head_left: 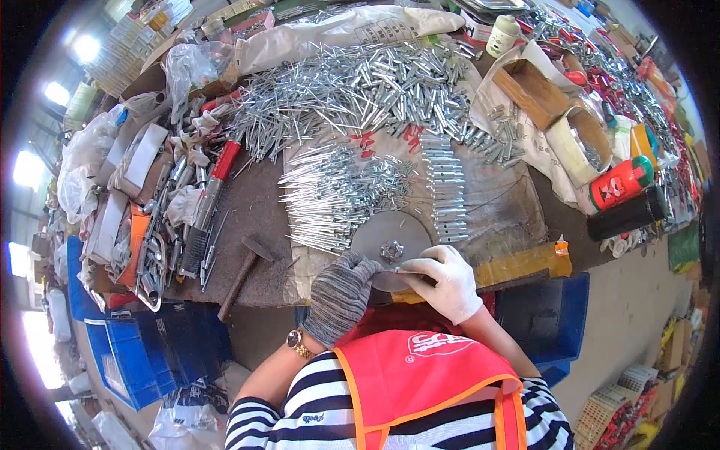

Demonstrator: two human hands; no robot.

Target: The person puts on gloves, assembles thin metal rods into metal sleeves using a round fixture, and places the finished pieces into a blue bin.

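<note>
1. Head view: the left hand, in a grey knit glove, rests at the near edge of a round metal disc. Its fingers are curled, and I cannot tell whether they hold anything.
2. The right hand, in a white glove, pinches a thin metal pin between thumb and fingertips, closed on it.
3. The pin lies nearly level, its long axis running left to right, its free end pointing toward the left hand, just over the disc's near rim.
4. A small nut-like piece sits at the disc's middle.
5. The disc lies on a worn workbench, beside loose heaps of silver pins and a row of sleeves.
6. A hammer lies at left, a red can at right.
7. Blue crates stand on the floor below the bench.
</note>
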